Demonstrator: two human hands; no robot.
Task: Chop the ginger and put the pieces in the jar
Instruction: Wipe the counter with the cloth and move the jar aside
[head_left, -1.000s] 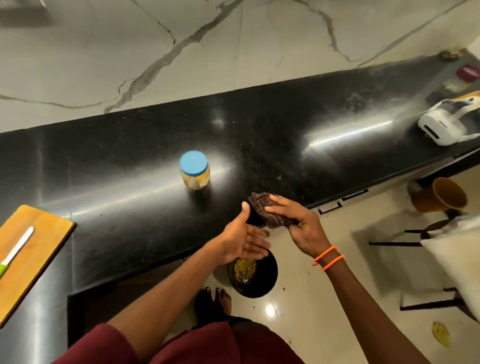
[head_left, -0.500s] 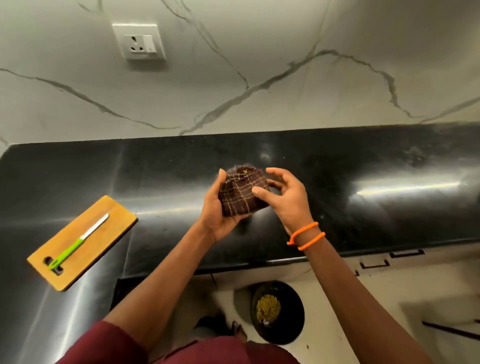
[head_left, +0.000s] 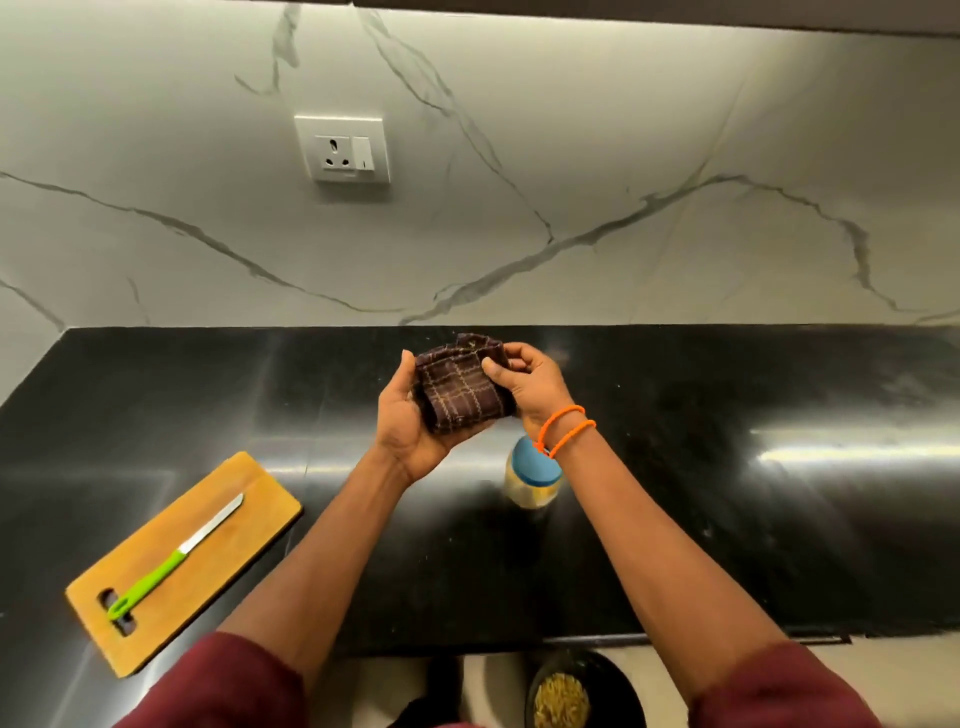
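Both my hands lifted the folded cloth (head_left: 462, 387) a bit higher and further back than half a second ago. Black tabletop (head_left: 727, 519) carries everything. Cutting board (head_left: 208, 540) sits well left of the jar, green-handled knife (head_left: 174, 564) lying on it. Jar (head_left: 532, 480) with blue lid stands under my right wrist. Left hand (head_left: 410, 415) cups the cloth from below, right hand (head_left: 530, 384) pinches its upper edge. No ginger visible.
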